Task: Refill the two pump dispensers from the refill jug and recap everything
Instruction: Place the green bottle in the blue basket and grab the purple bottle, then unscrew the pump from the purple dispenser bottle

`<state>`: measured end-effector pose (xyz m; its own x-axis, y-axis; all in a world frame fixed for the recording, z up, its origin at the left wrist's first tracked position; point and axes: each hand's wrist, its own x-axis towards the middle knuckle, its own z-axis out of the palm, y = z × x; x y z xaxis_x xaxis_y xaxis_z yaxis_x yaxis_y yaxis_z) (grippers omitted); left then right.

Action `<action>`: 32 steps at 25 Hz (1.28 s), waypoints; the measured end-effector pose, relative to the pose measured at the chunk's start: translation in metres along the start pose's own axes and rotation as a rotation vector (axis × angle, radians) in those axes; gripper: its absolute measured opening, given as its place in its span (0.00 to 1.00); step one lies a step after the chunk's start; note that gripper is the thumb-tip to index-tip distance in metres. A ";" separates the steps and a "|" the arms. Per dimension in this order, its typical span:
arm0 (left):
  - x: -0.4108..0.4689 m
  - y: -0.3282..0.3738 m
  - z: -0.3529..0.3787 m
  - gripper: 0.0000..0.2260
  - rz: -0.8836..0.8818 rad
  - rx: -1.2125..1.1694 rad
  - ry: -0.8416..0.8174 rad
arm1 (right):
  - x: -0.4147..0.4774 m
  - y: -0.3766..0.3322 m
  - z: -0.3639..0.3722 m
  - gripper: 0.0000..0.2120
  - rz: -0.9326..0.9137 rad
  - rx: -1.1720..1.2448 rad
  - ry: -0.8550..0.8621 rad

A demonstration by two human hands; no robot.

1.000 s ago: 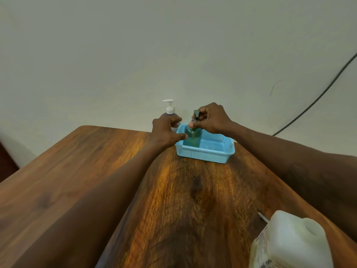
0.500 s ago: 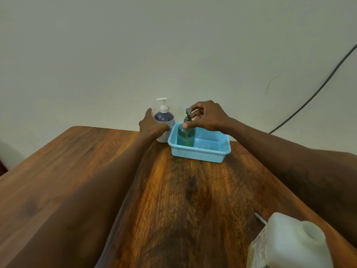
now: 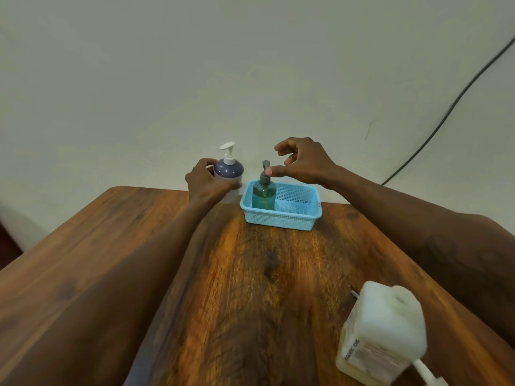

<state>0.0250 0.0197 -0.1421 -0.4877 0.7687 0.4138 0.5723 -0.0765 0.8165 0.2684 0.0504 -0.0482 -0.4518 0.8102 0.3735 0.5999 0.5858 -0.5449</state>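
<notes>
A green pump dispenser (image 3: 264, 195) with a grey pump stands upright in the left end of a light blue basket (image 3: 281, 217). My right hand (image 3: 302, 162) hovers just right of its pump head, fingers apart, holding nothing. A purple-topped dispenser (image 3: 229, 174) with a white pump stands on the table just left of the basket. My left hand (image 3: 207, 183) is wrapped around its body. The white refill jug (image 3: 386, 334) stands at the near right, blurred; whether its mouth is capped I cannot tell.
The wooden table (image 3: 250, 288) runs from the wall toward me, its left edge slanting off. A dark cable (image 3: 457, 98) hangs on the wall at the right. A small metallic object (image 3: 354, 294) lies behind the jug.
My right hand has let go of the green dispenser's pump and lifted off to the right. My left hand has moved from the basket's side to the purple dispenser and closed around it.
</notes>
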 end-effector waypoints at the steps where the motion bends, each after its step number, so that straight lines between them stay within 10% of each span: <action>1: -0.010 0.009 -0.011 0.36 0.041 -0.019 0.011 | -0.006 -0.009 -0.005 0.32 -0.016 0.016 0.017; 15: -0.225 0.134 -0.155 0.29 0.227 -0.082 -0.366 | -0.164 -0.131 -0.038 0.18 -0.213 0.010 0.002; 22: -0.288 0.145 -0.204 0.16 0.059 -0.300 -0.742 | -0.237 -0.153 -0.058 0.06 -0.269 0.321 -0.356; 27: -0.312 0.145 -0.213 0.14 0.081 -0.226 -0.643 | -0.262 -0.153 -0.074 0.35 -0.193 0.378 -0.562; 32: -0.327 0.151 -0.204 0.24 0.296 -0.005 -0.482 | -0.276 -0.174 -0.063 0.28 -0.097 -0.059 -0.225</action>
<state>0.1365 -0.3731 -0.0722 0.0498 0.9171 0.3954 0.6353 -0.3346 0.6961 0.3299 -0.2738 -0.0090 -0.6407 0.7288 0.2416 0.5813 0.6660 -0.4675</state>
